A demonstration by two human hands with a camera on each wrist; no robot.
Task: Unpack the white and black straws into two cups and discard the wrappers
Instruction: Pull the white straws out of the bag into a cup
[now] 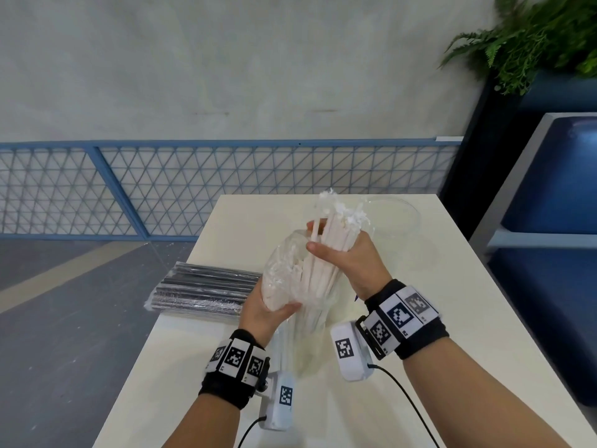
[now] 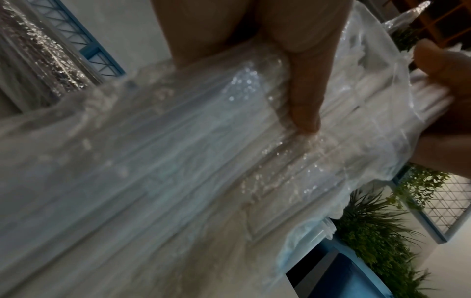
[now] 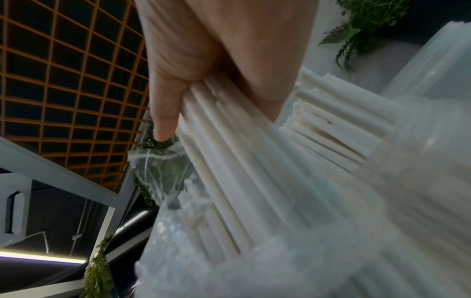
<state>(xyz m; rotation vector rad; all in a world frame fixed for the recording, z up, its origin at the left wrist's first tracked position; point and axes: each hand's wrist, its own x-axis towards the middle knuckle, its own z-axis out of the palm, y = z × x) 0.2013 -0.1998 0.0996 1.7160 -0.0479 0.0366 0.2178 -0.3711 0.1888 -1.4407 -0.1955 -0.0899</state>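
Head view: pulling white straws point(image 1: 323, 253) from their wrapper point(image 1: 284, 279).
Your right hand point(image 1: 352, 260) grips the light, stiff straws; your left hand point(image 1: 265, 313) holds the slippery wrapper's bottom.

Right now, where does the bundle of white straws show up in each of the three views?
Head: white straws at centre, gripped by the right hand, the left hand holding the clear wrapper below.
Left wrist: straws at right, blurred behind the wrapper.
Right wrist: straws run diagonally through the centre.
Shared landmark: the right hand's thumb on the straws.
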